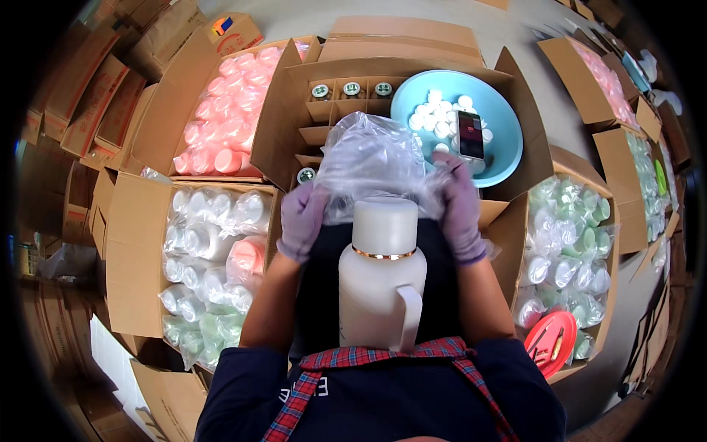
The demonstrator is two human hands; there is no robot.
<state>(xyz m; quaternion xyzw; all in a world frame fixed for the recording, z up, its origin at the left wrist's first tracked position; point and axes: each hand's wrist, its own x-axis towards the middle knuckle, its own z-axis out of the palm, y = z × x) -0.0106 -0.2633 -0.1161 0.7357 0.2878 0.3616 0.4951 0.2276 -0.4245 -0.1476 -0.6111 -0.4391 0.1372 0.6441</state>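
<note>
Between my hands a clear plastic bag (368, 158) is spread out, its near edge stretched sideways. My left hand (302, 221), in a pale purple glove, is closed on the bag's left side. On the opposite side my right hand (462, 214), gloved alike and slightly blurred, grips the bag's other edge. A white insulated jug (381, 302) with a side handle, a white lid and a thin copper-coloured ring stands close to my body, below the bag. Neither hand touches it.
A blue basin (508, 151) with white caps and a phone (470, 135) sits on a divided carton (287, 96) ahead. Cartons of pink cups (236, 110), white bagged cups (199, 239) and green cups (567, 228) surround me. A red tray (563, 324) with small tools lies right.
</note>
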